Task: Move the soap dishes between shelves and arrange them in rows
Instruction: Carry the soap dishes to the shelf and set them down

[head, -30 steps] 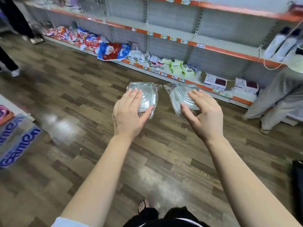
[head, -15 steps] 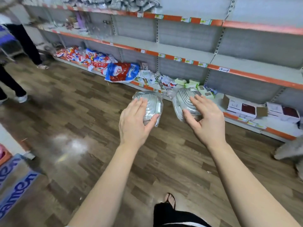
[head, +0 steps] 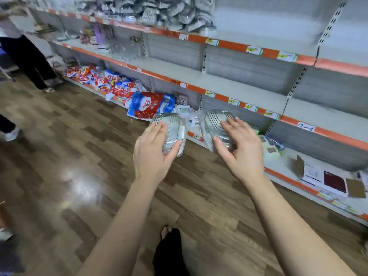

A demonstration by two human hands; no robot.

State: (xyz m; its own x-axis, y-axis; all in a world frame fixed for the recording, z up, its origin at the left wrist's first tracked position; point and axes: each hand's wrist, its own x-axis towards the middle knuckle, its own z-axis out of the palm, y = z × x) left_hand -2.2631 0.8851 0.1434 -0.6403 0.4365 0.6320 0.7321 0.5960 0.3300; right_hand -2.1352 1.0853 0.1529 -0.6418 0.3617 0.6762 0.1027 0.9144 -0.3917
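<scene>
I carry two wire soap dishes wrapped in clear plastic, one in each hand, out in front of me above the wooden floor. My left hand (head: 152, 154) grips the left soap dish (head: 170, 129) between fingers and thumb. My right hand (head: 242, 150) grips the right soap dish (head: 216, 121) the same way. A heap of several more wrapped soap dishes (head: 159, 12) lies on the top shelf at the upper left. The middle shelf (head: 229, 84) ahead of my hands is bare.
Orange-edged shelving runs along the right. The bottom shelf (head: 286, 164) carries detergent bags (head: 147, 104), small packets and flat boxes (head: 330, 180). A person's legs (head: 31, 62) stand at the far left. My foot (head: 169, 248) shows at the bottom.
The view has swung up and toward the shelving, bringing the top shelf's heap of soap dishes into sight. Both hands keep their hold on the dishes and have come closer to the shelves.
</scene>
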